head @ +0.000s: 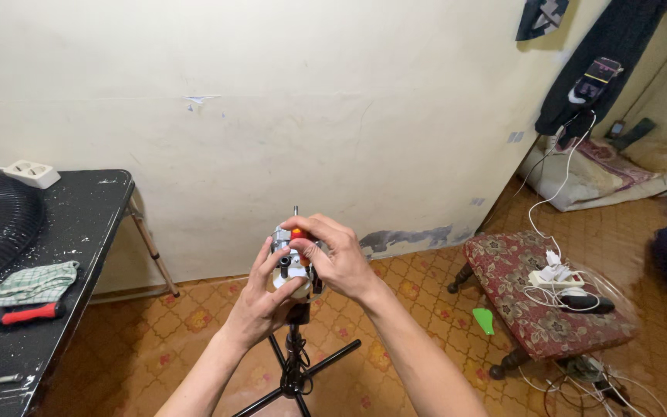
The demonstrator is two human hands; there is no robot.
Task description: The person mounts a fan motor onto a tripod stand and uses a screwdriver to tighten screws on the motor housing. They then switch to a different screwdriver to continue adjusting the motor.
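A person's left hand (260,297) cupped a small white-and-grey motor unit (293,266) atop a black tripod stand (295,371) above the patterned floor, its fingers curled around the housing, while the right hand (333,259) pinched a red-orange part (299,234) on the top. The work appeared to be at the fitting stage; any further handling would seemingly call for a steady grip below and fine fingertip control above.

Even, soft indoor light, sharp focus, slight wide-angle bending at edges.
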